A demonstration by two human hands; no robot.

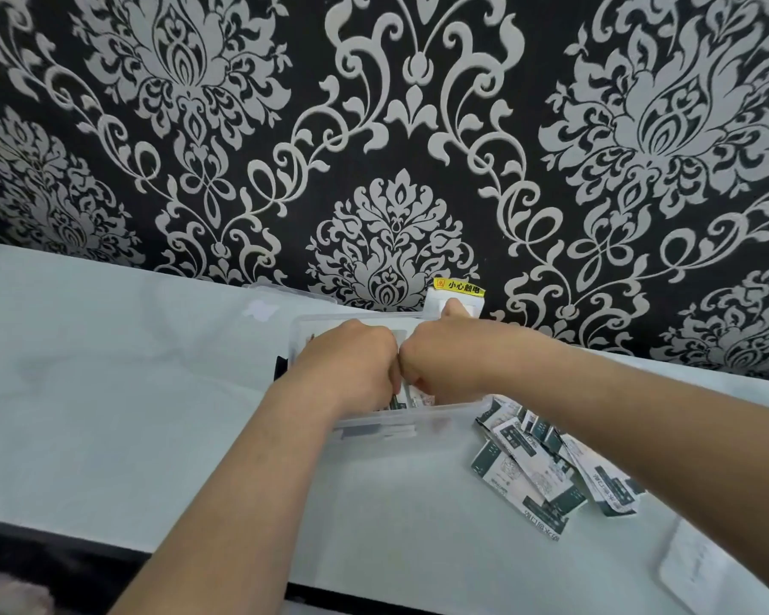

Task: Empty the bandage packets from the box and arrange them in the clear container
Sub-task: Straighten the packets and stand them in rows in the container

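Note:
The clear container (pixel 418 420) stands on the white table near the wall. Both of my hands reach down into it, side by side with knuckles touching. My left hand (pixel 351 361) and my right hand (pixel 445 364) have their fingers curled down around a stack of green-and-white bandage packets (pixel 411 399) inside the container. The fingertips are hidden behind the hands. A loose pile of more bandage packets (pixel 547 468) lies on the table just right of the container, under my right forearm.
A clear lid (pixel 267 306) lies behind the container by the wall. A wall socket with a yellow warning label (pixel 458 291) sits behind my right hand. A small black object (pixel 280 368) is at the container's left side. A white flat object (pixel 706 565) lies at the near right.

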